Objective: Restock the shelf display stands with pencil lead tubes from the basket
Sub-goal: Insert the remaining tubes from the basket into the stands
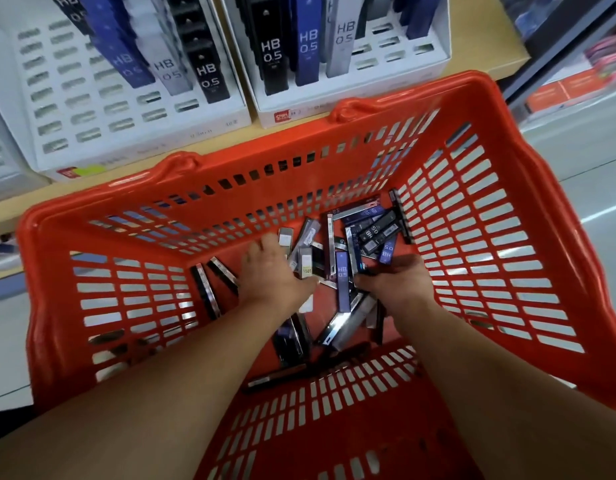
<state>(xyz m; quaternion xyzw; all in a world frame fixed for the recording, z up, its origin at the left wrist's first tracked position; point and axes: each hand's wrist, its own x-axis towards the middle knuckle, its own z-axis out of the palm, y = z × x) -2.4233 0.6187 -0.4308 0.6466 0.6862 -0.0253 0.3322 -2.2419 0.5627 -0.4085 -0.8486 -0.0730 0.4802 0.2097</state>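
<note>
A red plastic basket [479, 237] sits in front of the shelf, with several black, blue and grey pencil lead tubes [372, 233] loose on its floor. Both my hands reach down into it. My left hand [270, 271] has its fingers curled round a few grey tubes [305, 263] that stick out past it. Over the middle of the pile, my right hand [394, 277] curls its fingers round dark tubes. Two white display stands, the left stand [126, 112] and the right stand [400, 58], hold upright HB 0.5 tubes at the back, with open slots in front.
The stands rest on a wooden shelf [479, 69] just beyond the basket's far rim. Two black tubes [213, 285] lie apart by the basket's left wall. An aisle floor [576, 157] and blurred shelving lie to the right.
</note>
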